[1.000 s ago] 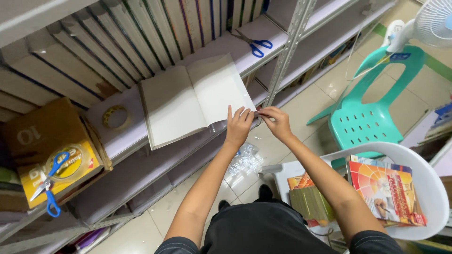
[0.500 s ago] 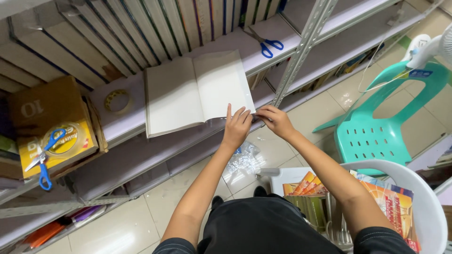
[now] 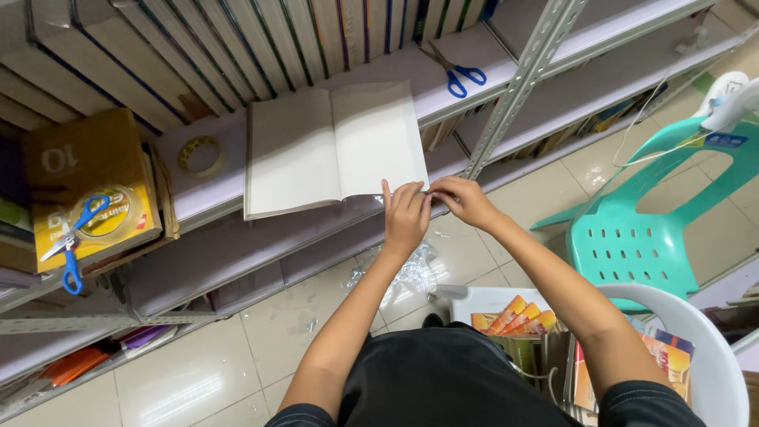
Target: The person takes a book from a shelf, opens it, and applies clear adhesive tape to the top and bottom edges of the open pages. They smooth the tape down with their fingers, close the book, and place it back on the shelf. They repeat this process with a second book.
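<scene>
An open book (image 3: pixel 332 146) with blank cream pages lies on a lilac shelf (image 3: pixel 207 198), its near edge overhanging. My left hand (image 3: pixel 405 215) rests with fingers flat against the book's lower right corner. My right hand (image 3: pixel 462 199) pinches the same corner from the right, fingertips meeting those of the left; a thin clear plastic cover edge seems to be between them, though I cannot tell for sure. Blue-handled scissors (image 3: pixel 458 77) lie on the shelf beyond the book, and a roll of tape (image 3: pixel 199 154) sits to its left.
Rows of books stand on the shelf above. At left, a yellow book (image 3: pixel 91 194) carries a tape roll and another pair of blue scissors (image 3: pixel 75 237). A metal upright (image 3: pixel 522 79) stands right of the book. A teal plastic chair (image 3: pixel 648 229), a white basket of books (image 3: pixel 696 356), and crumpled plastic (image 3: pixel 407 273) on the tiled floor.
Both hands stay at the book's lower right corner with only slight finger shifts. The view has moved a little, and the book sits a bit more centred.
</scene>
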